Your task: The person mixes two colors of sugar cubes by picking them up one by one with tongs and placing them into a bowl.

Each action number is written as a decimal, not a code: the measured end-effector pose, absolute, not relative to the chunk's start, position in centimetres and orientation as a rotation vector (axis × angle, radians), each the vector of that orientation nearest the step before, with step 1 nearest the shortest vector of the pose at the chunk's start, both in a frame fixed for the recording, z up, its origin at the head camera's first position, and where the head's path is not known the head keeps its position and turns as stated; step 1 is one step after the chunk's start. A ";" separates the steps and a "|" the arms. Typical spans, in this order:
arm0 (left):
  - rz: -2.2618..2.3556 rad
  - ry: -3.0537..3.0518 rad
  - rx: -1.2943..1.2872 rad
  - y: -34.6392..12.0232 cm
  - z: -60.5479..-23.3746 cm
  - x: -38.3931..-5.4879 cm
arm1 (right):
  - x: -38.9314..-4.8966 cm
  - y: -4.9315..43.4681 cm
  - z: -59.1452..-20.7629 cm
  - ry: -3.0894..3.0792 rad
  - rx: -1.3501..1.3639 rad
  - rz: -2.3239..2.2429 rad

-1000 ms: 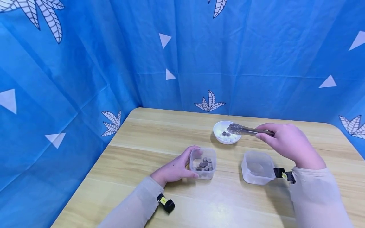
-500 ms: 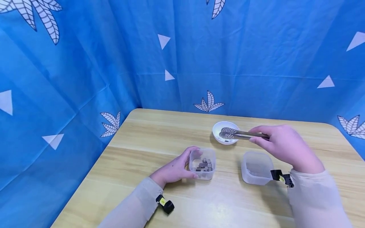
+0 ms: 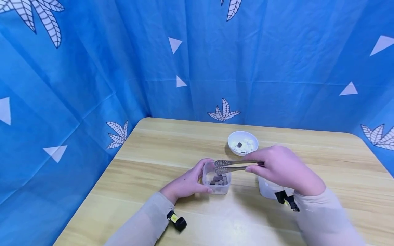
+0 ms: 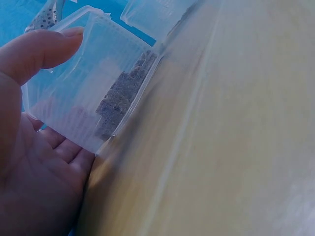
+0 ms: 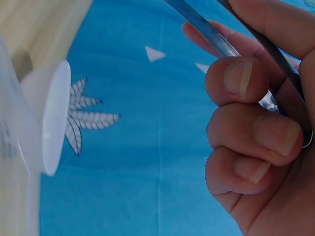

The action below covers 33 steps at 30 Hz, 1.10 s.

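Tub of brown cubes, tongs above, bowl of mostly white bits, apparently

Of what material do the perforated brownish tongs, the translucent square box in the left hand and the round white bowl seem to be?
Perforated brownish tongs: likely polished metal, since glints run along one arm in the right wrist view.
Translucent square box: probably smooth plastic; grey-brown cubes show through its wall.
Round white bowl: even, softly glossy surface; plastic or ceramic, I cannot tell.

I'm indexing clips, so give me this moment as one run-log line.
left hand: grips tub of dark cubes | right hand: holds tongs, tips apart above tub | white bowl: white and dark pieces
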State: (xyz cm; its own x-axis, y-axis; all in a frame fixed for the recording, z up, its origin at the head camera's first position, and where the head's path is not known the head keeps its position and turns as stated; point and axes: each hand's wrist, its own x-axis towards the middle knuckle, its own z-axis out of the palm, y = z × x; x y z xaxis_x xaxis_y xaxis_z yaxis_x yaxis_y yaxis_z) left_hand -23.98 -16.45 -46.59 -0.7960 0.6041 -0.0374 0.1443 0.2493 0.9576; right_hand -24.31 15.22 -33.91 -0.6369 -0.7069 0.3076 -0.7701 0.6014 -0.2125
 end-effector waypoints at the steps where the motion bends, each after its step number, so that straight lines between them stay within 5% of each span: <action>1: 1.565 2.128 0.690 -16.5 -46.6 -24.0 | -24.3 14.9 -34.1 -2.632 1.246 0.480; 33: 1.537 2.157 0.681 -16.4 -46.4 -23.6 | -23.3 11.4 -35.7 -2.698 1.314 0.328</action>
